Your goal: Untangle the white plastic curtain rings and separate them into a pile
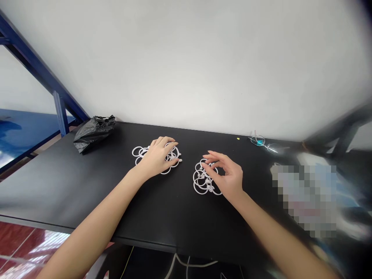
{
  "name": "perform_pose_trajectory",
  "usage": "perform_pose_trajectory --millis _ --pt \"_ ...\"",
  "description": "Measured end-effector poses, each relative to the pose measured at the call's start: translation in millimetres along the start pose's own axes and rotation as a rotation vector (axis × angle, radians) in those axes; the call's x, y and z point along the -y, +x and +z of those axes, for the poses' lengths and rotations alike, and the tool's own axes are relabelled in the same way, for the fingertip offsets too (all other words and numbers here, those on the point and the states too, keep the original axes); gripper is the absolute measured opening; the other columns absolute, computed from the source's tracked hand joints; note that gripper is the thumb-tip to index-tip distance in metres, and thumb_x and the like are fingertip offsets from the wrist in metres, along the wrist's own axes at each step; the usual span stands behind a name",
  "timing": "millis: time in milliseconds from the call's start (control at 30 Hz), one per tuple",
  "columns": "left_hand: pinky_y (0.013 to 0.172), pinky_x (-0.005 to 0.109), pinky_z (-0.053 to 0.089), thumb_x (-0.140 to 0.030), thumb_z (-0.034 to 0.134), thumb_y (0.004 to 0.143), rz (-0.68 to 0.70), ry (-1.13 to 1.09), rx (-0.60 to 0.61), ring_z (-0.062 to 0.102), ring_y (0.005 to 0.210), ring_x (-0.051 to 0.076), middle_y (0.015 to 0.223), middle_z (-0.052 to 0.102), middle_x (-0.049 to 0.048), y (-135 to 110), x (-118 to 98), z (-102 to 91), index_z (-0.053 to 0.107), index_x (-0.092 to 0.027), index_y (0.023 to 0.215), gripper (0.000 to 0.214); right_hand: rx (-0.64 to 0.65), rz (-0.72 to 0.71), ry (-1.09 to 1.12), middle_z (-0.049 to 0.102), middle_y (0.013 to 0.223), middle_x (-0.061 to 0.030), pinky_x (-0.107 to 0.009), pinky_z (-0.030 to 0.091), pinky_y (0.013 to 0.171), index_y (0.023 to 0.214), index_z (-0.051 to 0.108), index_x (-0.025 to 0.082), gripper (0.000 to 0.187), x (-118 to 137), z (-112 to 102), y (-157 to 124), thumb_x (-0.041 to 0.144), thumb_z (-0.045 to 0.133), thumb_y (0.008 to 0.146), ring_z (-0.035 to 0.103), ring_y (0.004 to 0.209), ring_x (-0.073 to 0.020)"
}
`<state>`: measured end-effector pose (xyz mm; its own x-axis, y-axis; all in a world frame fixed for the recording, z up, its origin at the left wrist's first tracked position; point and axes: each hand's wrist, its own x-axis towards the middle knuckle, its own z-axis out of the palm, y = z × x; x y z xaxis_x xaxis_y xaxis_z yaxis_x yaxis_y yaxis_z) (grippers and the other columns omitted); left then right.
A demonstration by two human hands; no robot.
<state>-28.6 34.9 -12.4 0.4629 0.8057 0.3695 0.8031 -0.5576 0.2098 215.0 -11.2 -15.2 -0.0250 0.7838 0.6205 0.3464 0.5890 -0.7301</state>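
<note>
Thin white plastic rings with small knobs lie in two piles on the black table. My left hand [158,157] rests palm down over the left pile of rings [137,151], its fingers spread and hiding part of it. Above the right pile of rings [200,188], my right hand [228,174] curls its thumb and index finger toward each other. A ring's rim appears between those two fingertips, at the pile's far edge; the hand hides some of the pile.
A crumpled black plastic bag [95,131] sits at the back left. Eyeglasses [258,140] lie near the wall at the back right, with a small yellow bit [238,138] close by. A blurred package [305,197] is on the right. Cables [197,265] hang below the table's front edge.
</note>
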Motion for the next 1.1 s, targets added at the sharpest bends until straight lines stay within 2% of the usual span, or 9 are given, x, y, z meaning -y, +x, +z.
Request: perform_pose_trajectory --millis 133,333,467,533,600,667,733,833,1100 --pt "0.096 0.049 0.043 -0.036 0.058 0.091 -0.013 0.050 0.034 0.053 0.111 0.030 0.124 0.058 0.0132 -1 2 4.2 0.062 -0.016 0.117 0.032 -0.006 -0.011 0.000 0.075 0.094 -0.0034 -0.031 0.062 0.061 0.108 0.068 0.024 0.029 0 -1 1 0.018 0.072 0.080 0.070 0.072 -0.0161" --pt "0.096 0.048 0.043 -0.036 0.056 0.093 -0.001 0.049 0.073 0.054 0.109 0.029 0.120 0.059 0.0128 -2 7 5.2 0.062 -0.014 0.113 0.030 -0.020 -0.002 -0.010 0.075 0.092 -0.0040 -0.030 0.061 0.061 0.106 0.068 0.023 0.024 0 -1 1 0.018 0.069 0.083 0.070 0.073 -0.0159" --pt "0.094 0.047 0.044 -0.034 0.054 0.095 0.037 0.016 0.039 0.055 0.109 0.028 0.118 0.060 0.0118 -2 2 6.4 0.060 -0.016 0.114 0.027 -0.051 0.037 -0.085 0.074 0.093 -0.0044 -0.029 0.060 0.061 0.103 0.068 0.022 0.020 -6 -5 4 0.015 0.062 0.085 0.069 0.077 -0.0165" --pt "0.095 0.045 0.044 -0.030 0.052 0.096 0.068 -0.028 0.004 0.056 0.108 0.026 0.116 0.062 0.0109 -2 -8 7.2 0.060 -0.017 0.113 0.023 0.000 0.069 -0.155 0.074 0.094 -0.0042 -0.030 0.060 0.064 0.100 0.069 0.021 0.023 -12 -8 7 0.010 0.057 0.083 0.069 0.080 -0.0171" --pt "0.095 0.043 0.045 -0.027 0.050 0.097 0.123 -0.100 -0.007 0.057 0.106 0.024 0.113 0.063 0.0097 -3 -23 8.8 0.060 -0.017 0.111 0.020 0.124 0.098 -0.225 0.074 0.095 -0.0036 -0.033 0.060 0.071 0.096 0.071 0.021 0.030 -19 -11 10 0.005 0.054 0.078 0.069 0.084 -0.0187" --pt "0.095 0.040 0.046 -0.027 0.049 0.098 0.219 -0.173 0.034 0.058 0.105 0.023 0.111 0.064 0.0092 -5 -39 11.7 0.061 -0.017 0.110 0.020 0.247 0.130 -0.274 0.074 0.095 -0.0033 -0.037 0.060 0.078 0.094 0.072 0.021 0.031 -26 -12 11 0.004 0.054 0.075 0.070 0.088 -0.0208" --pt "0.094 0.039 0.046 -0.028 0.048 0.099 0.287 -0.201 0.100 0.058 0.104 0.023 0.111 0.063 0.0095 -8 -52 15.4 0.060 -0.016 0.111 0.021 0.309 0.159 -0.292 0.075 0.093 -0.0036 -0.039 0.059 0.081 0.092 0.072 0.021 0.027 -31 -12 11 0.006 0.055 0.076 0.070 0.089 -0.0222" --pt "0.092 0.039 0.048 -0.027 0.048 0.098 0.305 -0.206 0.160 0.058 0.103 0.023 0.113 0.062 0.0102 -11 -59 20.9 0.060 -0.015 0.113 0.022 0.317 0.178 -0.271 0.074 0.090 -0.0047 -0.039 0.059 0.079 0.090 0.071 0.020 0.019 -35 -10 10 0.012 0.057 0.080 0.071 0.086 -0.0221" --pt "0.092 0.039 0.050 -0.023 0.046 0.098 0.307 -0.209 0.195 0.059 0.103 0.023 0.114 0.062 0.0102 -10 -55 25.1 0.061 -0.015 0.111 0.021 0.269 0.224 -0.270 0.074 0.085 -0.0066 -0.035 0.058 0.066 0.087 0.070 0.018 0.011 -38 -9 10 0.019 0.063 0.079 0.070 0.073 -0.0205"
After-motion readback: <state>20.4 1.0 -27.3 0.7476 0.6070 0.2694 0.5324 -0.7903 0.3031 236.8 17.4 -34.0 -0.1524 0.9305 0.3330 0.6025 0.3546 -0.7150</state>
